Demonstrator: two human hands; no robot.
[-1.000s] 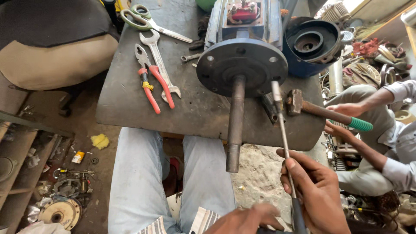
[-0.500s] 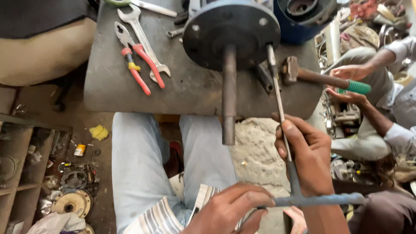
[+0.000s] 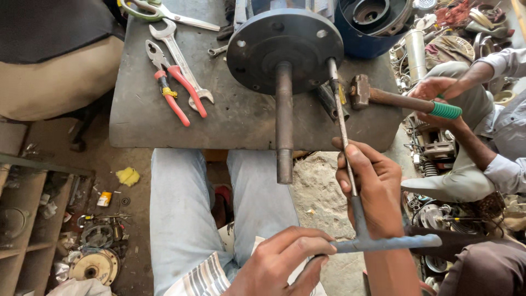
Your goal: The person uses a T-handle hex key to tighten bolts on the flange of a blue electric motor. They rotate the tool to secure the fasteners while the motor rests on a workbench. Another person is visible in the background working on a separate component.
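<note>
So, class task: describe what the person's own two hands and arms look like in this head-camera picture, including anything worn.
Both are bare: no gloves, rings, watch or bands show. The left hand enters from the bottom edge, fingers and knuckles showing, with no sleeve in view. The right hand leads into a bare forearm that runs down to the bottom edge, also sleeveless as far as visible. The fingernails are short.
</note>
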